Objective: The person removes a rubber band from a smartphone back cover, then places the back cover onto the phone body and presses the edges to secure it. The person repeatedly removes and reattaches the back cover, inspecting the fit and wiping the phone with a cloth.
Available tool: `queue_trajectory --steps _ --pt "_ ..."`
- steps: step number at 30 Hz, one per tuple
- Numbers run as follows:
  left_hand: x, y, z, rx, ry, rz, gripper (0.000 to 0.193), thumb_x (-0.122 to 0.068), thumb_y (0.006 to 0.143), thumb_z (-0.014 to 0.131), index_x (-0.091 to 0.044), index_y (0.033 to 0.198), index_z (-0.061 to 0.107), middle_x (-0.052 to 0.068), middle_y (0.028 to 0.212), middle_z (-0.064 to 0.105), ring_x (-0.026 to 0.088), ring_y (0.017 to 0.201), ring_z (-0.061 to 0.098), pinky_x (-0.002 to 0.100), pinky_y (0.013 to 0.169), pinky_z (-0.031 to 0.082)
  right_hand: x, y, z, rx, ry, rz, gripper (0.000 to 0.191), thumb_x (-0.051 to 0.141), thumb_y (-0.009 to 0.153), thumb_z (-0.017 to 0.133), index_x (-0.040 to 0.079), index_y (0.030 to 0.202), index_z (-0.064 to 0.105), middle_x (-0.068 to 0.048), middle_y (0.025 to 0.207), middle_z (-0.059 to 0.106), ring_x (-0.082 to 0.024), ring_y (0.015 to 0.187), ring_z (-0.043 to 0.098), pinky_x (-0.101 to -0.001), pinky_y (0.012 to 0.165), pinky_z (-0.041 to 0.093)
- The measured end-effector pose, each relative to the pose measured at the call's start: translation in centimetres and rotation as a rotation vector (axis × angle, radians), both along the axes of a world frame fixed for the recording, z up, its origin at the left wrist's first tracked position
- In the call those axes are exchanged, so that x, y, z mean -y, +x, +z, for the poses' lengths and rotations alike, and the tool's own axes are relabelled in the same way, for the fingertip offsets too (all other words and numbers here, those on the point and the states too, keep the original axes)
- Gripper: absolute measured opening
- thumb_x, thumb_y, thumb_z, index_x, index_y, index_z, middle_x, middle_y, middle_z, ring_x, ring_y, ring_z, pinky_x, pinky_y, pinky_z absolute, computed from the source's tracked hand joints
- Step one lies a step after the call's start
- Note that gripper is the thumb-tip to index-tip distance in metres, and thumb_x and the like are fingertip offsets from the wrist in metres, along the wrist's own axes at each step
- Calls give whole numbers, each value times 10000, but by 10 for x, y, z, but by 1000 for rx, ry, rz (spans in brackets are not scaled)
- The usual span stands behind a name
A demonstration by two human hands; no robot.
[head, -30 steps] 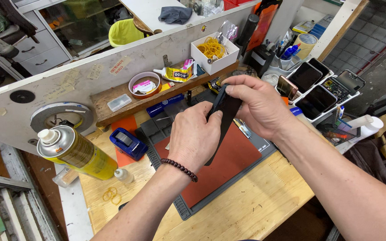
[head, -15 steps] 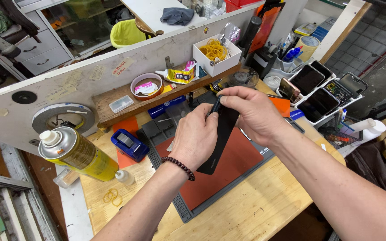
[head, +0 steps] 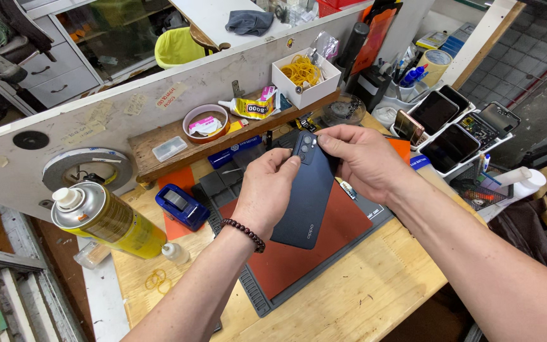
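Observation:
A dark blue-grey smartphone (head: pixel 305 202) is held back side up, camera end away from me, above a red work mat (head: pixel 324 250). My left hand (head: pixel 266 191), with a dark bead bracelet at the wrist, grips the phone's left edge with fingers curled near the camera block. My right hand (head: pixel 357 159) pinches the phone's top right corner beside the camera block. The phone's lower end hangs free over the mat.
A yellow spray can (head: pixel 106 221) lies at the left beside a blue box-shaped tool (head: pixel 182 207). A wooden shelf (head: pixel 159 166) carries a small bowl, a glue tube and a white box of rubber bands (head: pixel 302 76). Trays of several phones (head: pixel 451 130) stand at right.
The phone has turned so its full back faces me and has dropped slightly toward the mat. Both hands have shifted their grip to the camera end.

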State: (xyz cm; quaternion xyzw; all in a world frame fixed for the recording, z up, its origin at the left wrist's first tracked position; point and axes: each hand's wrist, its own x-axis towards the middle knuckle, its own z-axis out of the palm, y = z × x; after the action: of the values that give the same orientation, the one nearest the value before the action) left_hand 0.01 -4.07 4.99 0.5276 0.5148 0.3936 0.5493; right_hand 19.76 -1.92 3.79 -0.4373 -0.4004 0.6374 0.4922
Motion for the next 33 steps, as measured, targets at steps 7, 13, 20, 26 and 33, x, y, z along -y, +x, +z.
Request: queue_trajectory --steps 7,13,20,26,33 --pt "-18 -12 8 110 -111 -89 236 -169 974 614 4 1061 750 33 784 682 119 648 619 262 527 523 5 -4 4 113 -21 40 178 141 990 650 17 1101 715 -60 948 723 -141 807 671 -328 703 549" --pt "-20 -16 13 127 -119 -179 291 -141 963 537 -64 1227 633 32 920 719 116 715 714 305 588 641 7 -15 17 273 -6 45 201 147 969 645 15 1101 721 -64 929 731 -119 781 685 -284 680 587" --pt "-23 -7 -4 218 -59 7 267 -88 964 529 10 1181 648 92 924 720 168 724 731 318 596 648 12 -26 18 318 -131 -70 284 200 959 639 86 1219 640 -41 942 721 -116 797 672 -310 662 572" --pt "-27 -11 -9 183 -98 39 240 -104 949 585 46 1111 678 119 886 748 195 704 759 318 582 636 13 -24 13 333 -91 -3 273 219 980 618 69 1196 692 -24 962 724 -97 817 656 -299 685 577" --pt "-26 -8 -9 251 -133 65 194 -71 935 575 39 1068 665 139 901 757 220 720 773 319 573 639 8 -21 9 364 -67 -7 293 204 985 621 56 1221 710 -41 983 728 -87 808 652 -284 672 587"
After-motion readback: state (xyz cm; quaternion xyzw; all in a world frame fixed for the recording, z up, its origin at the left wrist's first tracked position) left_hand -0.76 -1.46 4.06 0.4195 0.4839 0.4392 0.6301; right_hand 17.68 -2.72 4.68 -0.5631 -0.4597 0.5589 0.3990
